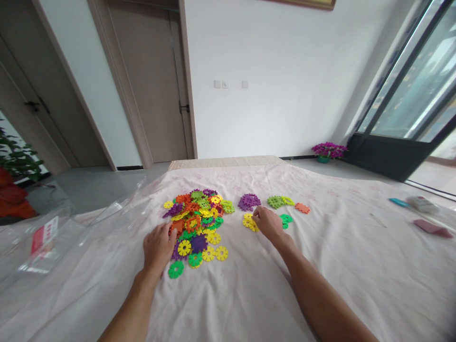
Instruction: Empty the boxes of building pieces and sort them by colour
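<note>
A mixed pile of notched plastic building pieces (199, 243), in orange, yellow, green and purple, lies on the cloth. At its left edge is my left hand (158, 244), fingers loosely bent and apart, touching the pile beside an orange square piece (177, 228). My right hand (270, 222) is closed in a pinch at a small group of yellow notched discs (248, 221); its fingertips appear to grip one disc, partly hidden. Behind it sit a purple heap (249, 201) and a light green group (275, 202). Green discs (286, 219) show just right of that hand.
An orange piece (302, 208) lies farther right. Clear plastic packaging (46, 242) spreads over the left side of the pale cloth (221, 304). At the right are a blue item (398, 202), a whitish packet (422, 204) and a dull pink item (432, 228).
</note>
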Demonstrator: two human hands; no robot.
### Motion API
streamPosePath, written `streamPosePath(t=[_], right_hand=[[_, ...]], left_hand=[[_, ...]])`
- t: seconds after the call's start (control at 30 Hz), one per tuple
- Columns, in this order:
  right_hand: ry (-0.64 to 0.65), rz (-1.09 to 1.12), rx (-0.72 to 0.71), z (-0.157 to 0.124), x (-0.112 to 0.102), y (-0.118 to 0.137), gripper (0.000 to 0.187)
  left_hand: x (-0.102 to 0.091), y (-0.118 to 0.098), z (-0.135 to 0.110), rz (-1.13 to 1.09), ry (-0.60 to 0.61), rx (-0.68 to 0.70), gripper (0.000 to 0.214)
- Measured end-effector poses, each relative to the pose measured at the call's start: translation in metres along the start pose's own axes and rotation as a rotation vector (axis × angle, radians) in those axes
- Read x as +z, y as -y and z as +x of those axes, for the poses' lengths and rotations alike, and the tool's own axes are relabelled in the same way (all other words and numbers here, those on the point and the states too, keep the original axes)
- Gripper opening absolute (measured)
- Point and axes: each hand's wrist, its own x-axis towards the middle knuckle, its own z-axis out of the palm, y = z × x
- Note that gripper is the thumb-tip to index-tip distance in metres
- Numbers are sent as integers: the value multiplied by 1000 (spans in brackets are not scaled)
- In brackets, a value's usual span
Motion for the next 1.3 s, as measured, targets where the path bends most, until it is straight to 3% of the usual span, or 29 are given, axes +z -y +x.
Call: streamPosePath(t=[0.1, 0.2, 0.3, 0.4, 0.47, 0.53, 0.7, 0.83, 0.93, 1.07, 1.17, 1.3], right_hand=[[43, 111, -148, -7, 1, 16, 10], [204, 253, -322, -21, 3, 38, 11], [357, 317, -480, -36, 7, 56, 23], [426, 286, -550, -47, 10, 65, 38], [450, 257, -565, -52, 12, 68, 34], [463, 246, -567, -53, 12, 69, 31], [459, 225, -545, -53, 11, 70, 43], [470, 259, -524, -55, 11, 70, 39], [462, 366, -476, -53, 11, 69, 24], [317, 438, -381, -38, 5, 58, 7], [181, 364, -267, -22, -2, 39, 9], [91, 191, -102, -7, -5, 13, 10]], left_hand=[[-1, -1, -1, 4, 0, 2, 40], [0, 0, 0, 9, 2, 2, 40], [2, 1, 0, 13, -2, 5, 40], [2, 1, 0, 10, -6, 7, 40], [1, 1, 0, 4, -5, 4, 41], [1, 1, 0, -1, 0, 2, 42], [1, 1, 0, 1, 5, -7, 41], [1, 1, 0, -1, 0, -6, 41], [1, 1, 0, 2, 0, 1, 41], [2, 2, 0, 10, -1, 4, 41], [3, 2, 0, 14, 4, 5, 41], [2, 2, 0, 13, 7, -2, 42]])
